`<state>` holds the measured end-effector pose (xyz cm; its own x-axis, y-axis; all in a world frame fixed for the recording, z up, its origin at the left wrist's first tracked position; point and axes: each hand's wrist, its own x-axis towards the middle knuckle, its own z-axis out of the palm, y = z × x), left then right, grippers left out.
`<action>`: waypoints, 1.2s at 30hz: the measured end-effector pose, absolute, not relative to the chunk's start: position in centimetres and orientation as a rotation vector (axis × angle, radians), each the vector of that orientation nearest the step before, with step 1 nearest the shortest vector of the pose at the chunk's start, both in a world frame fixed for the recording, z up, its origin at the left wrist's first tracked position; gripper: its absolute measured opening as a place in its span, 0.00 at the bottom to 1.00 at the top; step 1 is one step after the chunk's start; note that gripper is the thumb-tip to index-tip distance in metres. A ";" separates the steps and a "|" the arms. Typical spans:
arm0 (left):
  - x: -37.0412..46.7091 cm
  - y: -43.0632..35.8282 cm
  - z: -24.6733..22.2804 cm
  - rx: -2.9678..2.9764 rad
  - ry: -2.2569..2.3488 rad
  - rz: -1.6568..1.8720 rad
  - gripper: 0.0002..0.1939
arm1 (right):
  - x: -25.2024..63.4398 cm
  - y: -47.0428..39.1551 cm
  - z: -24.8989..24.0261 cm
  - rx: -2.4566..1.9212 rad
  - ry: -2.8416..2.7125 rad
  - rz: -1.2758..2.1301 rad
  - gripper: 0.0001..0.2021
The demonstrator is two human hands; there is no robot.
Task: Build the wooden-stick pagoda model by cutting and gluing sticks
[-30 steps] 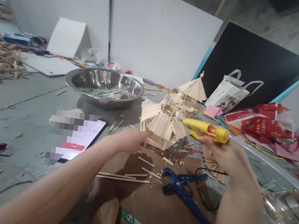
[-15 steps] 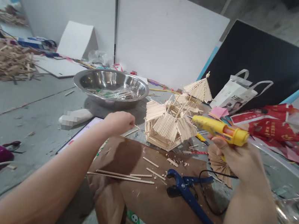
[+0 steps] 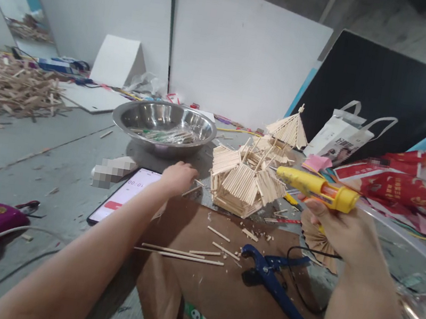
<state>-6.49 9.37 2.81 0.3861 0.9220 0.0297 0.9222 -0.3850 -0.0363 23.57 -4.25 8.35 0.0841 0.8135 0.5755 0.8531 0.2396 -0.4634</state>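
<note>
In my right hand (image 3: 330,221) is a yellow hot glue gun (image 3: 319,190), its nozzle pointing left at the roof of a small wooden stick pavilion (image 3: 248,181). My left hand (image 3: 178,178) is low over the floor left of the pavilion, fingers curled down. Its fingertips are hidden, and what they hold, if anything, I cannot make out. A short thin stick (image 3: 200,183) lies just beside those fingers. Under my forearms a brown board (image 3: 216,289) carries several loose sticks (image 3: 185,257) and a blue-handled cutter (image 3: 280,294).
Behind my left hand stands a steel basin (image 3: 161,140) with wrapped sticks inside. A phone (image 3: 122,196) lies by my left forearm. A second stick model (image 3: 287,131) stands farther back. Red bags (image 3: 396,175) lie at right, a stick pile (image 3: 9,92) at far left.
The view has shifted slightly, so the scene sits farther right. My left hand's fingers have lowered toward the floor, and more of the phone shows. The glue gun stays held beside the pavilion.
</note>
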 end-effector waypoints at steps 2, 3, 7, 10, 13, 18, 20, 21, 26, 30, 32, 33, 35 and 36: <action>-5.9 9.4 1.5 -2.620 -1.612 -0.026 0.14 | 23.2 -4.4 8.7 -1.580 -1.705 -0.056 0.16; -5.7 9.4 0.9 -2.616 -1.592 -0.040 0.14 | 23.1 -4.4 8.8 -1.586 -1.706 -0.067 0.15; -5.5 9.7 -0.4 -2.573 -1.572 -0.094 0.12 | 22.7 -4.4 9.0 -1.575 -1.755 -0.102 0.14; -5.6 9.9 -0.4 -2.543 -1.586 -0.117 0.11 | 22.6 -4.3 9.0 -1.559 -1.775 -0.115 0.14; -5.6 9.9 -0.3 -2.537 -1.601 -0.114 0.11 | 22.5 -4.1 9.0 -1.532 -1.794 -0.136 0.14; -5.6 9.6 0.1 -2.582 -1.614 -0.058 0.12 | 21.9 -4.1 8.8 -1.557 -1.755 -0.044 0.15; -5.6 9.6 0.2 -2.594 -1.637 -0.025 0.13 | 21.3 -3.9 8.7 -1.566 -1.752 -0.024 0.16; -5.6 9.6 0.2 -2.598 -1.651 -0.008 0.13 | 21.0 -3.7 8.6 -1.569 -1.759 -0.022 0.16; -5.6 9.7 0.4 -2.612 -1.693 0.027 0.12 | 19.2 -2.2 9.0 -1.577 -1.909 -0.040 0.14; -5.9 9.6 0.3 -2.636 -1.701 -0.007 0.11 | 18.4 -0.9 9.5 -1.568 -1.990 0.075 0.14; -6.0 9.6 0.2 -2.652 -1.712 -0.035 0.11 | 18.2 -0.5 9.5 -1.591 -1.998 0.112 0.14; -6.0 9.6 0.2 -2.662 -1.722 -0.049 0.11 | 18.1 -0.4 9.5 -1.604 -1.998 0.120 0.15; -6.0 9.7 0.2 -2.682 -1.759 -0.079 0.11 | 18.1 -0.2 9.4 -1.617 -1.994 0.123 0.15; -5.9 9.7 0.4 -2.693 -1.785 -0.094 0.11 | 18.1 -0.2 9.3 -1.613 -1.992 0.120 0.15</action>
